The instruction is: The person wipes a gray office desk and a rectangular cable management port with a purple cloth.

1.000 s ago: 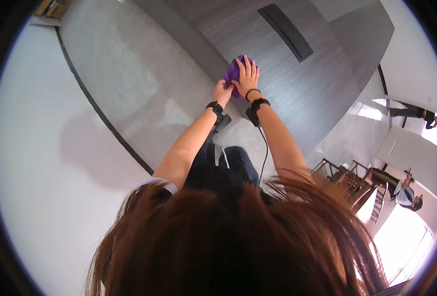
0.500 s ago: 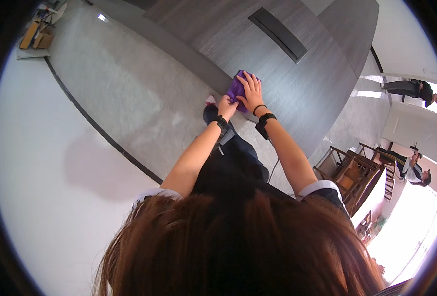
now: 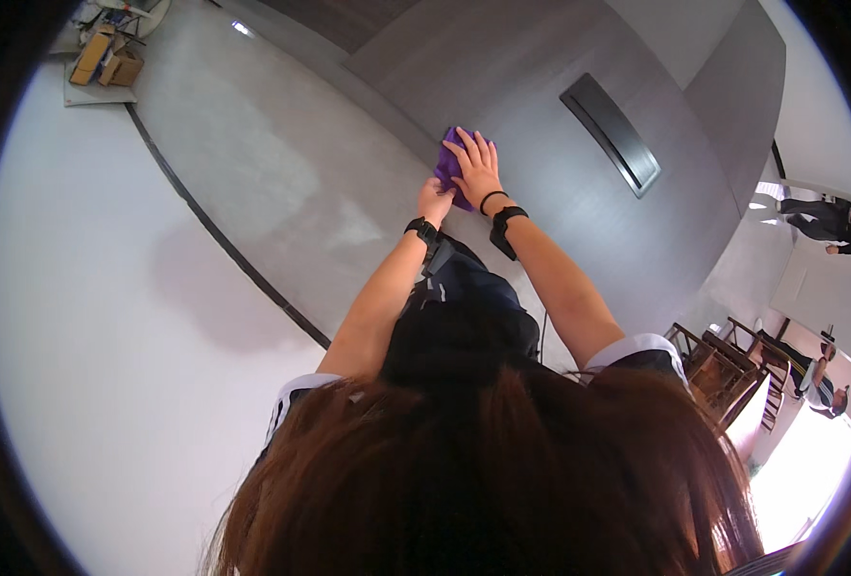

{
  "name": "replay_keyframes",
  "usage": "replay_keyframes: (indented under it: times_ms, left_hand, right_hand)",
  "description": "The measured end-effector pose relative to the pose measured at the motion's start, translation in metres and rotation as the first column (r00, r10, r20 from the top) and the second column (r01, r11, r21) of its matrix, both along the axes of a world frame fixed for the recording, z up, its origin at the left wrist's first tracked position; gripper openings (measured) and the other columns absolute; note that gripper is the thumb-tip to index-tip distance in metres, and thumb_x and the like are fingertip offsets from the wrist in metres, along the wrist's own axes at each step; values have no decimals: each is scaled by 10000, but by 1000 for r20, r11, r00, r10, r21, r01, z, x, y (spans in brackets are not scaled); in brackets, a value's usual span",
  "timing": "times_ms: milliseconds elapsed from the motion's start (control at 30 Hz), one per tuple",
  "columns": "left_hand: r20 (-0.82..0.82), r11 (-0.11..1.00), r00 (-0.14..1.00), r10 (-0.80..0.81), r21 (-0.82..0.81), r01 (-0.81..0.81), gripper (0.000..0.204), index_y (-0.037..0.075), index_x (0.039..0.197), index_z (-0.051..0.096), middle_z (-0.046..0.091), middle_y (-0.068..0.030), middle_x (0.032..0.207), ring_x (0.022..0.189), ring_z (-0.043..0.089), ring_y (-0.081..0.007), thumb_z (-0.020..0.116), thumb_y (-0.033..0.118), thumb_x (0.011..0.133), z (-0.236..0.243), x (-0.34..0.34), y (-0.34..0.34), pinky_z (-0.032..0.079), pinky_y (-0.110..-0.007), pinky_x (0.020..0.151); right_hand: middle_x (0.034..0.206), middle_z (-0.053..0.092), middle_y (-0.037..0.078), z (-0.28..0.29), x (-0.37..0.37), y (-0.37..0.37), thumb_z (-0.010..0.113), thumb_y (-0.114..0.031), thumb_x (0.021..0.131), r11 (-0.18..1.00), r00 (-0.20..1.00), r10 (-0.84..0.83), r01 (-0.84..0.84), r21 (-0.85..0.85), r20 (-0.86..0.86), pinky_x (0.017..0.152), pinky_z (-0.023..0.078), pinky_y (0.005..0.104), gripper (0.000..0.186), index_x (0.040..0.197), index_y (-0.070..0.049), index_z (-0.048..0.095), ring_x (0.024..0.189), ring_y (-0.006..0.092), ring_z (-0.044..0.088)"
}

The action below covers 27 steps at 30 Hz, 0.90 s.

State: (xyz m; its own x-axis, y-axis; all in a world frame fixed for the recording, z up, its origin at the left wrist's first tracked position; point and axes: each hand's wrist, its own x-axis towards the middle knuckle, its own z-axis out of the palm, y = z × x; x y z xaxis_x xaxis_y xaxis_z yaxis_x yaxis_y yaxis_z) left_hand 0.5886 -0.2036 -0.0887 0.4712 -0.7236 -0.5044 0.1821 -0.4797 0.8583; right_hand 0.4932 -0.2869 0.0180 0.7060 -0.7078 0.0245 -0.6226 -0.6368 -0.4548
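Observation:
A purple cloth lies against the edge of the grey wood-grain table. My right hand rests flat on top of it, fingers stretched out and slightly spread. At the cloth's near left corner, my left hand is closed on it, the fingertips partly hidden. Both of my wrists wear black bands.
A long dark panel is set into the tabletop. Cardboard boxes stand at the far left, by a white wall. Wooden chairs are at the right, with two people beyond.
The view has shifted, so the table panel, chairs and boxes sit farther right. My two hands remain on the cloth at the table's edge, now farther along from the panel.

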Motion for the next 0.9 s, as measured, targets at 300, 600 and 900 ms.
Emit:
replay_keyframes:
  times_ms: [300,600,900]
  left_hand:
    - [54,993,992,117,21,-118,280,-21,1035,539,619,-74,855,752,583,-149,670,48,798,31,121,-44,475,-281,696]
    - [-17,982,982,186,21,-186,326,-25,1082,507,596,-75,873,775,562,-142,664,15,798,42,155,-43,460,-273,698]
    - [11,989,989,146,-41,-145,266,-8,1092,479,573,-51,874,754,540,-114,602,14,857,25,194,-61,446,-239,666]
  right_hand:
    - [1496,179,63,-14,133,-57,707,-153,740,999,999,35,-36,31,23,1114,125,531,772,1392,-234,302,1371,357,161]
    - [1499,169,61,-15,169,-66,733,-209,722,998,998,63,-63,30,5,1114,126,528,812,1401,-235,289,1380,348,144]
    - [1486,213,50,-22,204,-74,737,-215,713,999,1000,-2,4,-36,31,1125,140,486,774,1377,-221,340,1372,309,181]
